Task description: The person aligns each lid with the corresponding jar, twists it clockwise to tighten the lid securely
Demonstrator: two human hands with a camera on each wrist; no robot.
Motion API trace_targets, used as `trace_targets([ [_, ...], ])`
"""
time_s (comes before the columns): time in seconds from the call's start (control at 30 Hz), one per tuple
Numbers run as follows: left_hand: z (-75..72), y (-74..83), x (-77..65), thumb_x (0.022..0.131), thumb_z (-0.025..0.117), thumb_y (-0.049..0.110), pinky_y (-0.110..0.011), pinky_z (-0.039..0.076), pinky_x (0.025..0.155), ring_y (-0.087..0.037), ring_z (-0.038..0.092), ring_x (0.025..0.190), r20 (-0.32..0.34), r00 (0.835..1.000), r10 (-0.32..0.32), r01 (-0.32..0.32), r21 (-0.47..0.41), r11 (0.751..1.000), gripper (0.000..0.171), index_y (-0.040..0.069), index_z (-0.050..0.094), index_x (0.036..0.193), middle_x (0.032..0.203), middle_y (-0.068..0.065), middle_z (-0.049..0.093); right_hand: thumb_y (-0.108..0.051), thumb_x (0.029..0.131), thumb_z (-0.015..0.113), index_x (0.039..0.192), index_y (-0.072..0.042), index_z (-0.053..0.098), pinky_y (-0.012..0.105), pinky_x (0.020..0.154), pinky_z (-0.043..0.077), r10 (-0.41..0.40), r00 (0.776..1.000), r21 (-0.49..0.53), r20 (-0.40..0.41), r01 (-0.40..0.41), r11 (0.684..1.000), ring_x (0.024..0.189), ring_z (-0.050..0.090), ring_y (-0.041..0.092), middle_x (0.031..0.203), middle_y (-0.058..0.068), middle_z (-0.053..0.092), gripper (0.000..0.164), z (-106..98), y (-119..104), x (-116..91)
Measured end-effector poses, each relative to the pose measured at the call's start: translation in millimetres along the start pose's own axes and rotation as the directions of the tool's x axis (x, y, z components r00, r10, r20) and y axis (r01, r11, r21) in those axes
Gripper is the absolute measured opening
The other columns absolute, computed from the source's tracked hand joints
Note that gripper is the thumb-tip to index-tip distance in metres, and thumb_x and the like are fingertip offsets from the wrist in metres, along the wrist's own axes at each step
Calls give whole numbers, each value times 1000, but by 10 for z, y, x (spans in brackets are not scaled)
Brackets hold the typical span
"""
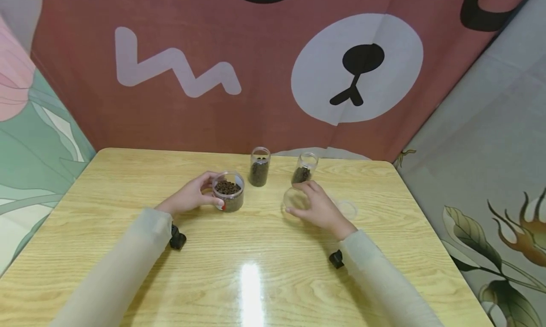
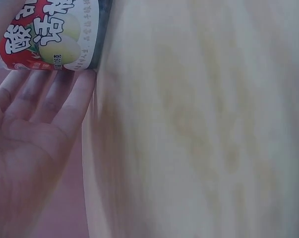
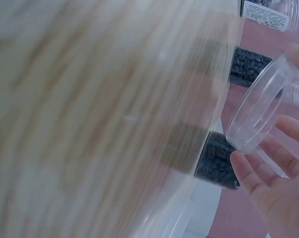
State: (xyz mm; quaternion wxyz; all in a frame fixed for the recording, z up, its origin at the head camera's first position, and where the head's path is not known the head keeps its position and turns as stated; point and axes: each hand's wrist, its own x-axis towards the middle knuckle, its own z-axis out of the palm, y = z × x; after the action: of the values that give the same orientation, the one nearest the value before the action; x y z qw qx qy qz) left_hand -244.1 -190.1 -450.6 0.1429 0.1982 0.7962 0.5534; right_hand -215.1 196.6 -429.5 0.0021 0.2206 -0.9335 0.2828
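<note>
counter (image 1: 251, 237): pale wood grain, the jars set along its far half

left hand (image 1: 192, 194): at the left of the wide jar, thumb and fingers curled round its wall, gripping it; the nearer hand to that jar's mouth

right hand (image 1: 320, 206): well apart on the right, thumb and fingers bent across the rim of the clear lid, pinching it

wide jar (image 1: 232, 203): squat, upright, its axis vertical, seemingly resting on the counter; no lid on it, brown bits inside, printed label on the wall

left tall jar (image 1: 258, 171): upright, just beyond and right of the wide jar, dark contents

right tall jar (image 1: 304, 170): just beyond the right fingers, dark contents low down

clear lid (image 1: 296, 197): in the right fingers, tilted in the right wrist view; the wide jar's mouth lies to its left, with counter between, so the gap runs sideways

clear disc (image 1: 348, 209): on the counter beside the right wrist, right of the lid
</note>
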Motion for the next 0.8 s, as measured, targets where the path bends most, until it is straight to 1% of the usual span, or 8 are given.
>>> trace_targets([
  [0.13, 34, 3, 8, 83, 85, 13, -49, 42, 113, -37, 39, 143, 22, 1000, 20, -20, -31, 999, 80, 2, 41, 149, 155, -19, 41, -45, 88, 79, 145, -8, 52, 51, 105, 48, 15, 1000, 24, -7, -15, 1000, 126, 52, 30, 137, 8, 52, 73, 9, -28, 20],
  [0.23, 47, 0, 11, 82, 85, 10, -44, 43, 113, -37, 39, 143, 23, 1000, 13, -11, -53, 999, 79, 0, 42, 148, 156, -20, 40, -46, 88, 79, 145, -10, 52, 51, 105, 48, 24, 1000, 27, -12, -24, 999, 126, 51, 29, 138, 7, 51, 73, 16, -40, 42],
  [0.37, 54, -9, 9, 82, 85, 10, -39, 45, 111, -36, 38, 144, 29, 999, 13, -11, -59, 998, 78, 1, 44, 147, 158, -18, 38, -45, 88, 79, 144, -12, 52, 50, 103, 49, 32, 999, 47, -37, -31, 998, 124, 53, 30, 139, 8, 50, 71, 29, -51, 75],
  [0.53, 80, -5, 2, 82, 86, 12, -34, 45, 110, -36, 36, 145, 48, 999, 15, -11, -71, 997, 72, 2, 48, 142, 160, -17, 35, -43, 87, 80, 143, -10, 52, 49, 95, 53, 40, 996, 106, -85, -31, 994, 117, 57, 34, 139, 11, 49, 71, 50, -65, 110],
  [0.6, 97, -2, 0, 81, 86, 12, -34, 45, 110, -36, 36, 145, 57, 998, 14, -10, -77, 997, 71, 2, 49, 141, 160, -18, 35, -43, 87, 81, 143, -8, 51, 49, 94, 54, 47, 995, 136, -94, -34, 990, 117, 57, 35, 139, 11, 50, 72, 57, -83, 118],
  [0.8, 157, 27, -10, 80, 87, 14, -36, 46, 110, -37, 38, 144, 83, 997, 4, 5, -99, 995, 74, 2, 48, 142, 160, -18, 35, -41, 87, 82, 144, -6, 52, 47, 94, 54, 77, 992, 202, -97, -56, 978, 117, 55, 30, 136, 10, 53, 73, 86, -132, 124],
])
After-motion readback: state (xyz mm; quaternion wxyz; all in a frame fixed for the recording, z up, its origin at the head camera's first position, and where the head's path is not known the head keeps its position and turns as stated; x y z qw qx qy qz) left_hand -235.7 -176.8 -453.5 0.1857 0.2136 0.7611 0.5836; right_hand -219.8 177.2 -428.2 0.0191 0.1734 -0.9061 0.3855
